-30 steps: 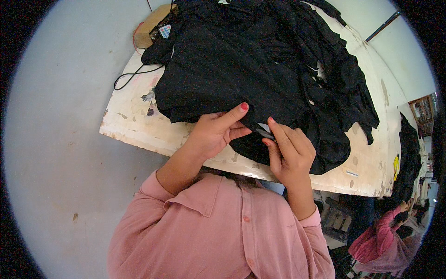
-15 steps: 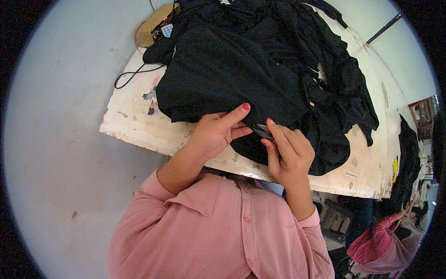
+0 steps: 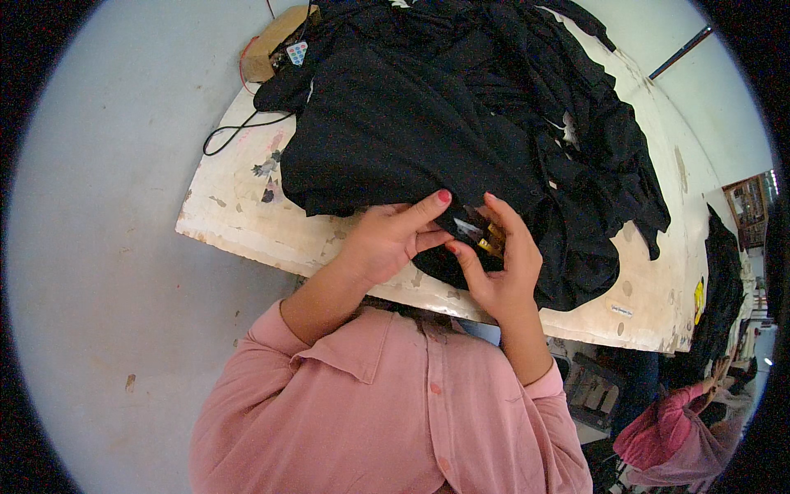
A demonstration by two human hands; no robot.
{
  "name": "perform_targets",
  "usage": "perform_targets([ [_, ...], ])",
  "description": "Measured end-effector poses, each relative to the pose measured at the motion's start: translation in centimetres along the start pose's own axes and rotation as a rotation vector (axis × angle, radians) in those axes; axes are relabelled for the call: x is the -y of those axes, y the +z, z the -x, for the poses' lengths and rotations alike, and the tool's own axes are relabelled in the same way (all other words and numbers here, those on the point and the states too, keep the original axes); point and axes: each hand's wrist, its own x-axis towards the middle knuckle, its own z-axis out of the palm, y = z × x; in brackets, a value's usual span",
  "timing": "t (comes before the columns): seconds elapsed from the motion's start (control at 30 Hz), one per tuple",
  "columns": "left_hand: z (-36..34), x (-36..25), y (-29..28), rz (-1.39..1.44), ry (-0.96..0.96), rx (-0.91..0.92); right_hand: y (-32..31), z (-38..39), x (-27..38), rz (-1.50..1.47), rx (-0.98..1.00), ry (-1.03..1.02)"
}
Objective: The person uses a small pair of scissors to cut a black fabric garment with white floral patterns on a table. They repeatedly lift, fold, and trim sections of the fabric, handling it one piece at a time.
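Note:
Black cloth [image 3: 395, 132], a garment or several, lies heaped over the worktable. My left hand [image 3: 383, 239] pinches its near edge, thumb on top and fingers underneath. Close by on the right, my right hand [image 3: 506, 263] curls its thumb and fingers around a small dark piece [image 3: 469, 228] with a shiny grey face and a yellow patch. This piece sits at the cloth's edge, between both hands. Whether it is a label or a small tool, I cannot tell. Cloth and fingers hide parts of it.
The worktable [image 3: 230, 222] has a worn pale top. At its far left stand a cardboard box [image 3: 267, 58] and a small keypad-like thing [image 3: 296, 53]; a black cord loop [image 3: 216, 142] hangs nearby. A person in pink [image 3: 666, 428] works at the lower right, near more black cloth [image 3: 717, 280].
My right hand has turned and its fingers have spread around the dark piece, so yellow now shows. My left hand has shifted slightly right with the cloth edge.

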Motion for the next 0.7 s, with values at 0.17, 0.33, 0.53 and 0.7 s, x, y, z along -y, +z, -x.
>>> perform_targets([
  [0.17,1.5,-0.8,-1.0,-0.294,0.212,-0.001,-1.8,-0.3,-1.7,0.037,-0.025,-0.040],
  [0.33,1.5,-2.3,-3.1,-0.330,0.441,-0.017,-2.8,-0.8,-1.1,0.067,0.001,-0.072],
  [0.53,-0.7,-8.1,-1.0,-0.230,0.630,-0.173,-2.2,-1.5,0.5,0.040,0.145,-0.241],
  [0.7,-2.9,-11.9,1.4,-0.565,0.724,-0.292,-3.3,-2.6,0.7,0.096,-0.005,-0.164],
])
